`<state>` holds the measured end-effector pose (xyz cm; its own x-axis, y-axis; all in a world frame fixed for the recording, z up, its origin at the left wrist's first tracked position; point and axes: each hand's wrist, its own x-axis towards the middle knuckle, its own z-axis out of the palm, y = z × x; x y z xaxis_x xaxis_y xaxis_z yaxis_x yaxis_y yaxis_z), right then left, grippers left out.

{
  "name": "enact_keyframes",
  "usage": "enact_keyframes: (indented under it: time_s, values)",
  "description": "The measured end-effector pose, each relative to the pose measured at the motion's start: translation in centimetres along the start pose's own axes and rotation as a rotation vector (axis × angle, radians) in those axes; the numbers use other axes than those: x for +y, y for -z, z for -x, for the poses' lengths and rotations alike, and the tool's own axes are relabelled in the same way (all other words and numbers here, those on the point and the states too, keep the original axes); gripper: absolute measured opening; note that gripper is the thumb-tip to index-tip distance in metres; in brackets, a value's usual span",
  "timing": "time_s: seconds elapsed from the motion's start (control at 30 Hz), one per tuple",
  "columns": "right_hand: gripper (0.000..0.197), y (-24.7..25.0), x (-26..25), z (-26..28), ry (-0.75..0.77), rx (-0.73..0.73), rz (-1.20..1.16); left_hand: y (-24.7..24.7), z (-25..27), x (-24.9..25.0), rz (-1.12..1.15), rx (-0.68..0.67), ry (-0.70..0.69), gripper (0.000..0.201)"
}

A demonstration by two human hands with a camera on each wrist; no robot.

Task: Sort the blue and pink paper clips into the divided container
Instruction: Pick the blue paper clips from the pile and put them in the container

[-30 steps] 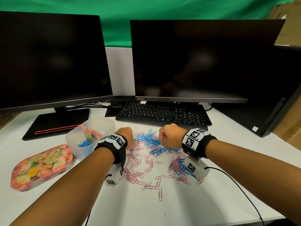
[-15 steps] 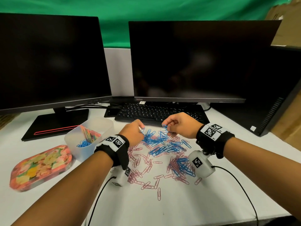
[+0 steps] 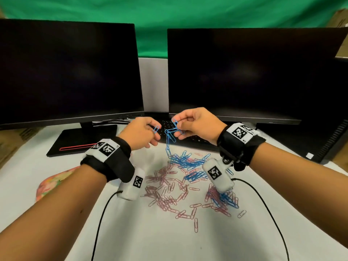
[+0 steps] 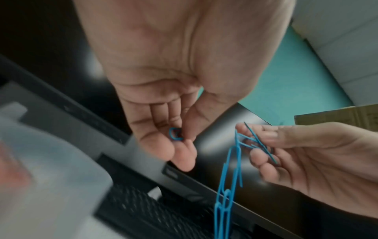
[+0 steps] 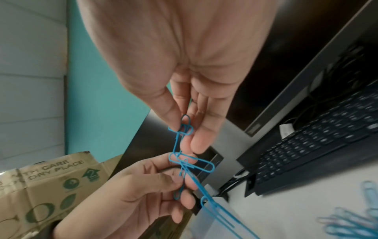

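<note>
White tabletop (image 3: 188,242) runs out in front of me, with a green backdrop (image 3: 154,31) behind two dark monitors. Far left, half hidden by my left forearm, lies a floral tin lid (image 3: 50,183), and behind it stands the left monitor (image 3: 69,72) on its black base. My left hand (image 3: 140,135) is raised above the table in front of the keyboard (image 3: 190,137), its thumb and fingertips pinched on a single blue paper clip (image 3: 156,129); the left wrist view shows that clip (image 4: 175,134) tucked between thumb and curled fingers. Just to the right, close to it, my right hand (image 3: 196,125) pinches the top of a chain of blue clips (image 3: 170,140) hooked together, which hangs down to the blue heap (image 3: 188,160) on the table. In the right wrist view the chain (image 5: 184,145) is gripped between my thumb and forefinger. Below both hands the pink paper clips (image 3: 165,193) lie scattered over the middle of the table, and a mixed pink and blue clump (image 3: 222,201) sits further right, under my right wrist camera. Behind stands the right monitor (image 3: 244,76). I cannot make out the divided container with any certainty in these views.
</note>
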<state>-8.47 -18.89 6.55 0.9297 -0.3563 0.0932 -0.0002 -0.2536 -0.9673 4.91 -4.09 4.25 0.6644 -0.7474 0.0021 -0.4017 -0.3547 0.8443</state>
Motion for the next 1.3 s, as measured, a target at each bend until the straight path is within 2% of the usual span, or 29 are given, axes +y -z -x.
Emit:
enact_keyframes:
  time_s: [0.13,0.27,0.37,0.47,0.7,0.83,1.0,1.13,1.3]
  values:
    - [0.02,-3.8,-1.7,-2.4,0.053,-0.029,-0.039,5.7,1.0,-1.6,-0.103,0.107,0.1,0.025]
    - [0.014,-7.6,-2.7,-4.7,0.088,-0.058,-0.047,8.8,2.2,-3.4,-0.352,0.138,0.185,0.024]
    - [0.018,-9.9,-2.6,-6.1,0.069,-0.074,-0.018,9.2,2.8,-4.3,-0.492,0.077,0.247,0.025]
    - [0.015,-11.7,-1.9,-6.9,0.02,-0.094,0.066,9.1,3.1,-5.0,-0.527,0.052,0.277,0.024]
    - [0.025,-14.3,0.4,-7.5,-0.103,-0.151,0.277,9.6,3.5,-4.8,-0.56,0.156,0.258,0.022]
    - [0.02,-13.0,0.6,-6.7,-0.097,-0.162,0.326,8.8,3.4,-4.0,-0.546,0.161,0.194,0.022]
    - [0.025,-7.8,0.5,-3.8,-0.062,-0.13,0.484,5.4,3.4,-2.6,-0.492,0.117,0.098,0.02]
    - [0.023,-2.6,2.6,-0.3,-0.123,-0.104,0.693,1.0,3.3,-1.7,-0.455,-0.022,-0.01,0.014]
    - [0.023,2.0,5.3,4.7,-0.173,-0.165,0.978,-4.7,3.0,-1.5,-0.52,-0.199,-0.099,0.013]
